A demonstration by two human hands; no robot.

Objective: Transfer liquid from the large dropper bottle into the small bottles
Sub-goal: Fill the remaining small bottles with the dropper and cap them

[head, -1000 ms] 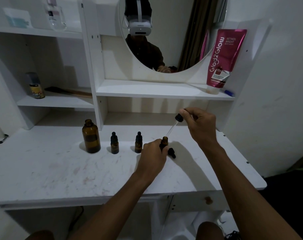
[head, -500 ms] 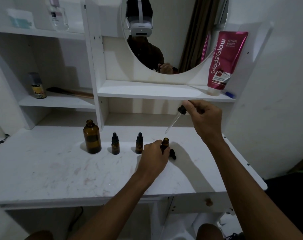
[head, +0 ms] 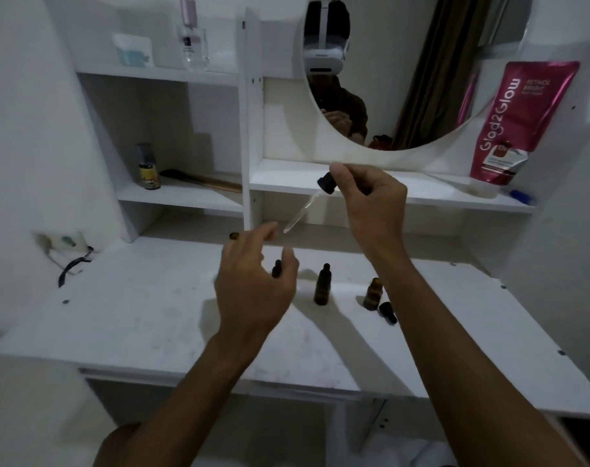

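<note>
table [head: 135, 315]: white, scuffed | above table: right hand [head: 371, 203] pinches dropper [head: 307, 205] by its black bulb; left hand [head: 253, 298] open, fingers loose, hiding most of large bottle [head: 234, 235] | on table: capped small bottle [head: 321, 286], uncapped small bottle [head: 373, 294] | behind table: shelves [head: 185, 197], round mirror [head: 405, 62], pink tube [head: 516, 123]

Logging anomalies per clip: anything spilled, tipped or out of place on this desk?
No spill shows. Only a small black dropper cap lies on its side on the desk, beside the uncapped small bottle.
</note>
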